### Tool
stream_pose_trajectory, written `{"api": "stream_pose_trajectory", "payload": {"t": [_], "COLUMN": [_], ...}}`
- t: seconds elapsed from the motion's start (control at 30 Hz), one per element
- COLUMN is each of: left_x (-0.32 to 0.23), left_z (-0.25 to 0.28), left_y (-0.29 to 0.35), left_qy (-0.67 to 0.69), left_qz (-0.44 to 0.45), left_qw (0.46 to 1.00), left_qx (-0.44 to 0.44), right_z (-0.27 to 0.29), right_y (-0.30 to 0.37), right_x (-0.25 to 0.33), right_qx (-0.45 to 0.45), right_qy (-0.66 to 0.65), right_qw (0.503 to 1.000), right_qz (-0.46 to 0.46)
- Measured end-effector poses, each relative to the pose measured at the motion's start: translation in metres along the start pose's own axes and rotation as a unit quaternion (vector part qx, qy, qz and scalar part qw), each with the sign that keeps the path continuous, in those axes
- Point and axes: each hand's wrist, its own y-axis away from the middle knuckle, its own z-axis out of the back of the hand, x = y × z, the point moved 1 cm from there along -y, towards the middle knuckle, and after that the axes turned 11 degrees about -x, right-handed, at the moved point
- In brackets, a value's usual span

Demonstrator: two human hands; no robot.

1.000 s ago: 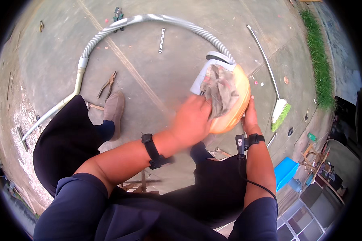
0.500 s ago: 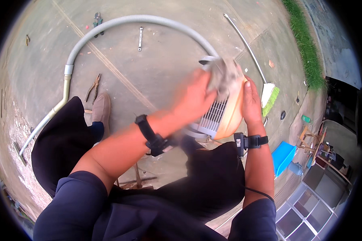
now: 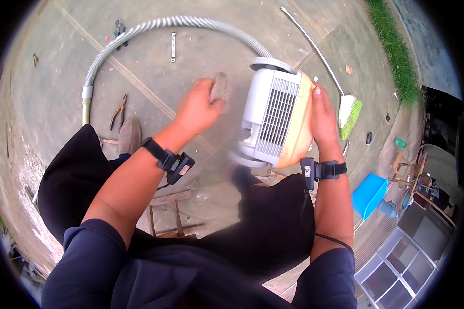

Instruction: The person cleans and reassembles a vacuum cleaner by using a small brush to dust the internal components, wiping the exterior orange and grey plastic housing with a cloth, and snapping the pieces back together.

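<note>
A canister vacuum cleaner [image 3: 278,116], grey with an orange side and a slotted vent, is tilted up in front of me. My right hand [image 3: 323,118] grips its orange side, thumb near the upper edge. To the left of the machine and apart from it, my left hand [image 3: 197,109] is closed on a crumpled greyish rag [image 3: 219,87], slightly blurred. The vacuum's ribbed grey hose [image 3: 175,21] arcs away from its far end and round to the left, ending in a pale tube [image 3: 85,110] partly hidden by my knee.
Pliers [image 3: 118,112] lie by my left shoe, with a wrench [image 3: 173,47] and green-handled pliers [image 3: 119,33] farther off. A green-bristled broom [image 3: 350,116] lies right of the vacuum. Close to my right arm is a blue dustpan [image 3: 369,196]. A low wooden stool [image 3: 172,198] is beside my legs.
My left hand has moved the rag off the vacuum's vent and out to the left, uncovering the grey housing. The right hand still grips the orange side.
</note>
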Motion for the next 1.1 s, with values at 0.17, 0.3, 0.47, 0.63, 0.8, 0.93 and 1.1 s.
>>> {"api": "stream_pose_trajectory", "payload": {"t": [0.17,0.3,0.47,0.63,0.8,0.93,1.1], "left_x": [-0.079,-0.106,-0.103,-0.099,-0.107,-0.098,-0.079], "left_z": [0.003,-0.034,-0.027,-0.034,-0.058,-0.052,-0.034], "left_y": [-0.031,-0.049,0.032,0.016,-0.071,-0.067,-0.066], "left_qy": [0.087,0.007,0.045,0.021,-0.058,-0.018,-0.011], "left_qz": [-0.054,-0.185,-0.315,-0.306,-0.194,-0.160,-0.073], "left_qw": [0.992,0.982,0.936,0.947,0.979,0.987,0.995], "left_qx": [-0.068,0.021,0.152,0.096,-0.001,-0.005,0.071], "right_z": [0.006,0.005,0.010,0.010,0.008,0.007,0.005], "right_y": [0.000,-0.004,-0.005,-0.001,-0.013,-0.010,-0.008], "right_x": [-0.002,-0.002,-0.021,-0.007,-0.016,-0.011,-0.006], "right_qx": [0.003,0.004,-0.016,-0.026,-0.008,0.008,-0.009], "right_qy": [-0.011,-0.005,-0.051,-0.014,-0.022,-0.011,-0.032], "right_qw": [1.000,1.000,0.997,1.000,1.000,1.000,0.998], "right_qz": [-0.002,-0.011,-0.052,-0.009,-0.006,0.011,-0.044]}}
